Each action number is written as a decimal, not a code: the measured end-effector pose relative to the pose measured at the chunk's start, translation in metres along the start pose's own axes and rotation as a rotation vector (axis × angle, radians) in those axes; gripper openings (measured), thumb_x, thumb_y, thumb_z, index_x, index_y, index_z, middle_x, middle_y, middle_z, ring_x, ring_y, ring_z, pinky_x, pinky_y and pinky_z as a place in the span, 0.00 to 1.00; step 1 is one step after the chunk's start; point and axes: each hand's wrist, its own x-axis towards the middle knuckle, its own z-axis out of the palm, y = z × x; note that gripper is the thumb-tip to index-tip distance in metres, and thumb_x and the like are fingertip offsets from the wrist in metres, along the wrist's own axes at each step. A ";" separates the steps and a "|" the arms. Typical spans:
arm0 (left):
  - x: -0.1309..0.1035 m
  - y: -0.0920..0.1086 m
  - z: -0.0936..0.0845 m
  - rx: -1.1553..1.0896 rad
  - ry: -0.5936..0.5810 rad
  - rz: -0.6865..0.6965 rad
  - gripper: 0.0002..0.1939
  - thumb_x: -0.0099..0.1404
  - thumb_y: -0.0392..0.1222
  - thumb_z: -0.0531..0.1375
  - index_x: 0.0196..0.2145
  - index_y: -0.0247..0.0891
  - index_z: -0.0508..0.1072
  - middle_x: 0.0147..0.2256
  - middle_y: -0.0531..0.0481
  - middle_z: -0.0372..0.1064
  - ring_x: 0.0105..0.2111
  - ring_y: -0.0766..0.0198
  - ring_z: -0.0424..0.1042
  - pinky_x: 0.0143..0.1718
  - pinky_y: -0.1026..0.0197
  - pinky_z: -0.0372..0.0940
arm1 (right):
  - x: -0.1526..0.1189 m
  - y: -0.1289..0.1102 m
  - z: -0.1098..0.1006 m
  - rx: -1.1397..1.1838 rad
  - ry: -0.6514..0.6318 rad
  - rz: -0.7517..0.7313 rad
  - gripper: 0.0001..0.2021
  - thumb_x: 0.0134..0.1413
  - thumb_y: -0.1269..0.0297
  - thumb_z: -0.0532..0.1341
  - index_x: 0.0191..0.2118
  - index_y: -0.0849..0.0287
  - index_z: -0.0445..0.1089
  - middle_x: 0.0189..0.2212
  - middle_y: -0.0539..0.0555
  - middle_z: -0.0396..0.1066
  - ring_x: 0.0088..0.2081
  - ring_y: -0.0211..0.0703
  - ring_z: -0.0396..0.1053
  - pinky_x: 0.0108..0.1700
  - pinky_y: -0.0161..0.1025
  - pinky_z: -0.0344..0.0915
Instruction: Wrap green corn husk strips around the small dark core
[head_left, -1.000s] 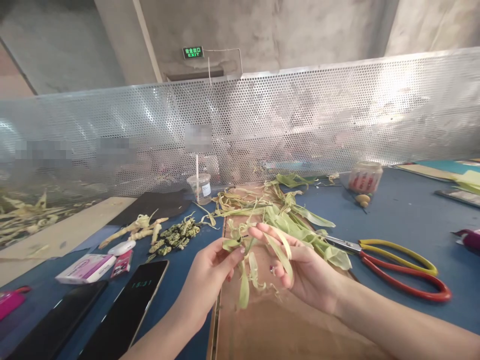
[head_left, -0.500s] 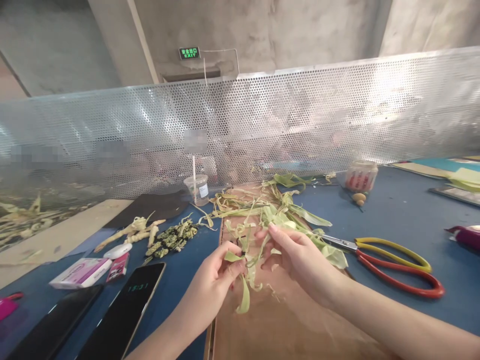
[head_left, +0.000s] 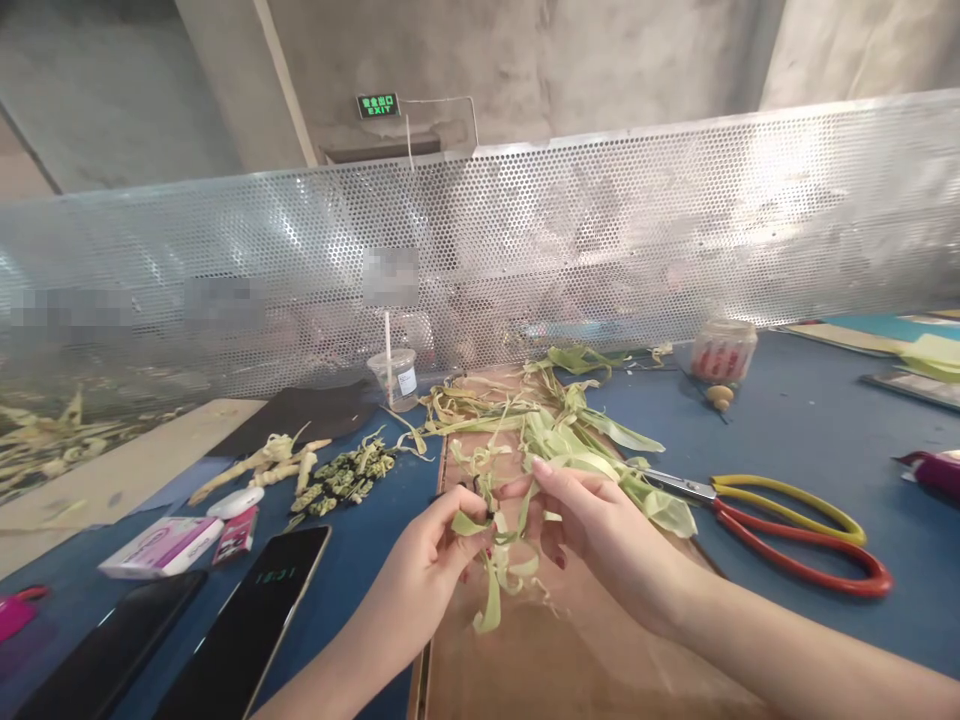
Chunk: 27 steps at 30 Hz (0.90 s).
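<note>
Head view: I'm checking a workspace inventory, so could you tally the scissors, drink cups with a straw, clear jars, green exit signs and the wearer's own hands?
Scissors: 1
Drink cup with a straw: 1
Clear jar: 1
Green exit sign: 1
Left hand and right hand: 2
Total: 6

R hand (head_left: 604,525), prev. spread, now curled, pinching leaf strip (head_left: 527,510).

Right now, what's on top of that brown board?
On the board, pale leaf strips lie across the far part, some spilling over its edges. Above it, the left hand holds a leafy piece, the right hand close by. What lies beneath the strips is covered, so unseen.
</note>
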 end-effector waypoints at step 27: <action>0.001 0.013 0.004 -0.327 0.034 -0.140 0.11 0.58 0.48 0.59 0.33 0.37 0.70 0.26 0.55 0.61 0.24 0.69 0.56 0.28 0.65 0.55 | 0.007 0.001 -0.007 -0.219 0.181 0.027 0.20 0.52 0.47 0.55 0.26 0.60 0.70 0.23 0.50 0.63 0.26 0.36 0.57 0.29 0.35 0.52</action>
